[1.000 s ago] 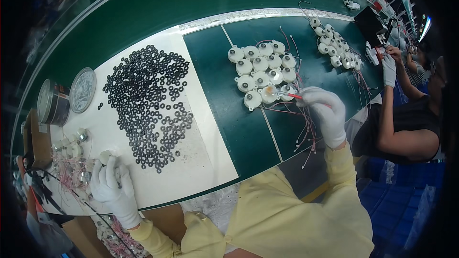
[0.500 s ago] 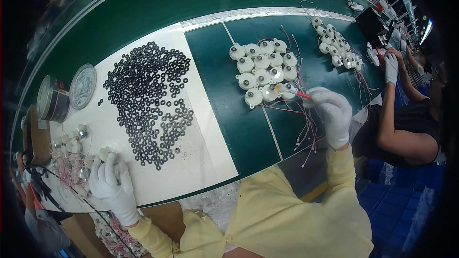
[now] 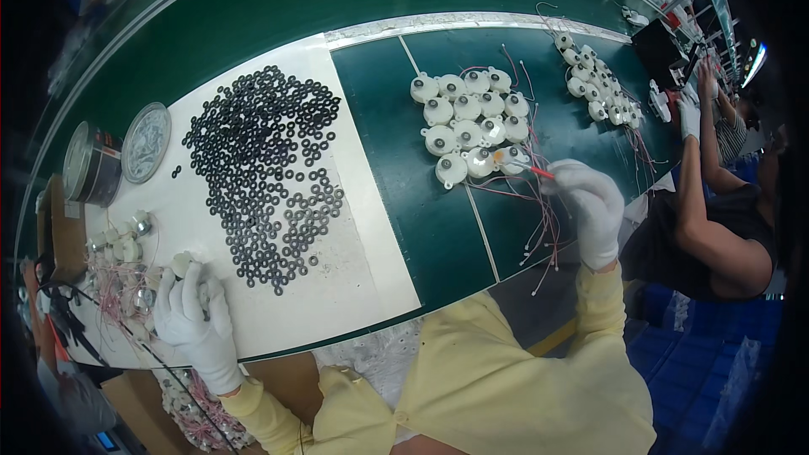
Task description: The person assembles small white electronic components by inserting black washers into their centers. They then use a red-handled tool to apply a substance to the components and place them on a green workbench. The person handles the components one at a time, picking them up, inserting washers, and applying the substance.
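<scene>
My right hand [image 3: 590, 206], in a white glove, holds a thin red-tipped brush [image 3: 529, 168] whose tip touches a white round motor [image 3: 507, 157] at the near edge of a cluster of white round motors [image 3: 468, 122] on the green belt. My left hand [image 3: 192, 313], also gloved, grips one white round motor [image 3: 180, 264] at the lower left of the white sheet [image 3: 371, 278]. A large spread of black rubber rings [image 3: 265, 168] lies on that sheet between the two hands.
A round tin [image 3: 93, 167] and its lid [image 3: 146, 141] sit at the far left. Several wired motors [image 3: 118, 253] lie beside my left hand. A second motor cluster [image 3: 594, 76] lies further right, near another person's gloved hand [image 3: 689, 114].
My right hand has shifted slightly along the near edge of the motor cluster with the brush. The left hand stays in place with its motor.
</scene>
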